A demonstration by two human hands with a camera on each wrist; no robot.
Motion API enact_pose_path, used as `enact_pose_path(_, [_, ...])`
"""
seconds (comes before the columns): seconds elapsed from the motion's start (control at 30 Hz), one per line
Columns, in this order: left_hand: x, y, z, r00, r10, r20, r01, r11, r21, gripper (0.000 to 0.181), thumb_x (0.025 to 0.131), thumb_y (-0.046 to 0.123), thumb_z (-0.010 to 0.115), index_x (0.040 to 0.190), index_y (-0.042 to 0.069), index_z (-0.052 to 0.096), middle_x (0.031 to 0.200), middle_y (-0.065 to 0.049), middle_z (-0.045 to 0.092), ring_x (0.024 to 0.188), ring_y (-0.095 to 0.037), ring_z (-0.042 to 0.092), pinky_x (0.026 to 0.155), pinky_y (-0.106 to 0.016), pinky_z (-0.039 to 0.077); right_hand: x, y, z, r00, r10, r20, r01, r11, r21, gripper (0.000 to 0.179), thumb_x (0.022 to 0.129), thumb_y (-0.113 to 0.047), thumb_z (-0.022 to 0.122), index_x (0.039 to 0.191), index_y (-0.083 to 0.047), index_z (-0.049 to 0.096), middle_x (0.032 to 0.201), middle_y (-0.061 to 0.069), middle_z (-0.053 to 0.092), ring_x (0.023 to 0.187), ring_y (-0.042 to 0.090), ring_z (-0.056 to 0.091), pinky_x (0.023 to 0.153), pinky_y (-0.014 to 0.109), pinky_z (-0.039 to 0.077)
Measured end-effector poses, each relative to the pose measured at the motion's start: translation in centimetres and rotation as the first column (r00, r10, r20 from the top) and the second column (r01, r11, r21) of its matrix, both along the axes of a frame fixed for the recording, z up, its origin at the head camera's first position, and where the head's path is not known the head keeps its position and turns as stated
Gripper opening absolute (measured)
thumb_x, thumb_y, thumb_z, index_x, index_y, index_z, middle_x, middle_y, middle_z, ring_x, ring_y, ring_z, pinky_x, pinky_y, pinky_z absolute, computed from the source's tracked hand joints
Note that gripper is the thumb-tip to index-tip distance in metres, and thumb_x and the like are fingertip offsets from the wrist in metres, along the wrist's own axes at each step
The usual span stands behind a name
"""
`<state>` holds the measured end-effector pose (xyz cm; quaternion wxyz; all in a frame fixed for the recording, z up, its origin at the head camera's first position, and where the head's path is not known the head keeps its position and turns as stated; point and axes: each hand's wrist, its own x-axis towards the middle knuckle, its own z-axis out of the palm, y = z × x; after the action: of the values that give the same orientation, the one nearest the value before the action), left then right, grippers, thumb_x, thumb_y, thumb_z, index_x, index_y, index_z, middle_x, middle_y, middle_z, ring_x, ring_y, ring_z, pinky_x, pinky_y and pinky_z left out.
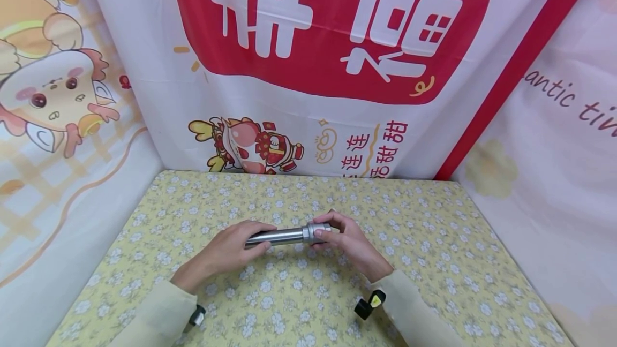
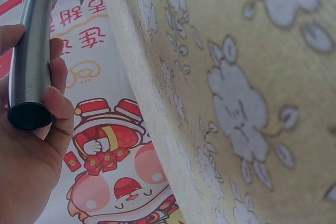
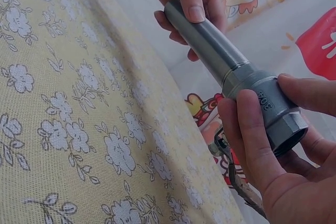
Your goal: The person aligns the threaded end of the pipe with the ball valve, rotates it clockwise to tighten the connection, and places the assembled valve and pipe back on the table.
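A shiny steel pipe (image 1: 284,236) lies nearly level above the table, joined at its right end to a metal ball valve (image 1: 316,232) marked 304. My left hand (image 1: 236,245) grips the pipe near its free end, fingers and thumb curled round it. In the left wrist view the pipe's dark end (image 2: 30,116) faces the camera. With curled fingers and thumb, my right hand (image 1: 348,241) holds the valve body. The right wrist view shows the valve's open hex end (image 3: 289,129) and its lever handle (image 3: 236,179) hanging below the fingers.
A yellow flowered cloth (image 1: 289,304) covers the table. Printed white curtains stand along the back (image 1: 144,68), left (image 1: 111,138) and right (image 1: 554,202) of it. Each wrist wears a strap with a small black device (image 1: 370,304).
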<state>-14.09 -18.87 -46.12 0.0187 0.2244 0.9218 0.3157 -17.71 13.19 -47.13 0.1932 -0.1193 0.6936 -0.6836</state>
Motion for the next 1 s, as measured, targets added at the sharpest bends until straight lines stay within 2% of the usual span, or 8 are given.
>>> enact_pose_path(0.53, [0.08,-0.09,-0.09,1.000,-0.016,-0.023,0.016,1.000,-0.004,0.038,0.107,0.042,0.071,0.143,0.033,0.069,0.122,0.012,0.073,0.100,-0.004,0.063,0.086,-0.036,0.054,0.17,-0.04,0.16,1.000,-0.005,0.004,0.005,1.000,-0.002,0.042,0.101,-0.023,0.082,0.136,-0.005,0.068,0.140,0.018,0.061,0.114,0.030,0.072,0.096,0.046,0.065])
enact_pose_path(0.7, [0.02,-0.07,-0.04,0.999,-0.027,-0.027,0.027,1.000,0.000,0.039,0.106,0.039,0.072,0.144,0.028,0.070,0.124,0.011,0.073,0.103,-0.006,0.065,0.089,-0.039,0.056,0.16,0.05,0.15,1.000,-0.007,0.013,0.007,1.000,-0.005,0.042,0.100,-0.022,0.082,0.136,-0.005,0.068,0.140,0.018,0.060,0.114,0.030,0.072,0.096,0.046,0.065])
enact_pose_path(0.87, [0.01,-0.01,-0.02,0.997,-0.036,-0.062,0.036,0.999,-0.002,0.038,0.105,0.036,0.074,0.143,0.029,0.070,0.125,0.010,0.074,0.104,-0.007,0.066,0.091,-0.040,0.057,0.11,0.16,0.05,1.000,-0.002,0.000,0.002,1.000,-0.011,0.042,0.101,-0.020,0.080,0.137,-0.003,0.067,0.139,0.018,0.059,0.113,0.030,0.071,0.095,0.044,0.066])
enact_pose_path(1.0, [0.03,0.11,-0.12,0.992,-0.044,-0.117,0.043,0.999,-0.010,0.037,0.104,0.033,0.076,0.141,0.028,0.071,0.124,0.007,0.076,0.104,-0.008,0.068,0.090,-0.042,0.059,0.16,0.23,0.06,1.000,-0.005,-0.004,0.005,1.000,-0.016,0.040,0.102,-0.019,0.080,0.136,-0.003,0.067,0.139,0.018,0.059,0.112,0.030,0.071,0.096,0.044,0.065])
